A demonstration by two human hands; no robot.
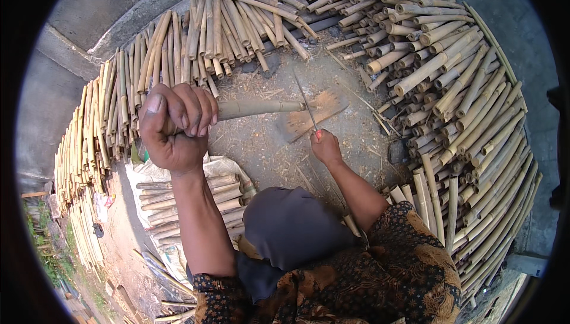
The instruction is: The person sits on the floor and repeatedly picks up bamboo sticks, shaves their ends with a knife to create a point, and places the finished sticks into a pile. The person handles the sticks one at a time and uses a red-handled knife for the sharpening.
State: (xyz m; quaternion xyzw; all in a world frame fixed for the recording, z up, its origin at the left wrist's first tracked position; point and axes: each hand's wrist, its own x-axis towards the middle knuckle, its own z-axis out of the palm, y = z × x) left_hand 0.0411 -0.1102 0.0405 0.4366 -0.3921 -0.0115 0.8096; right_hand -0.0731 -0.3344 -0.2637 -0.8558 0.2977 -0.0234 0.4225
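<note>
My left hand (pixel 178 123) is raised and wrapped round a bamboo pole (pixel 252 107), which lies level and runs off to the right. My right hand (pixel 326 148) is closed on the handle of a long-bladed knife, of which a bit of red shows at the thumb. The thin blade (pixel 303 94) is seen nearly edge-on, pointing away from me, and crosses the pole's far end. Whether it touches the bamboo I cannot tell. Under that end, a worn brown wooden block (pixel 326 105) with notches lies on the ground.
Bamboo pieces are stacked high at the right (pixel 457 81) and lean along the wall at the left (pixel 157 57). Cut lengths (pixel 163 205) lie on a white sack (pixel 139 175) beside my left forearm. Shavings litter the grey floor (pixel 261 152).
</note>
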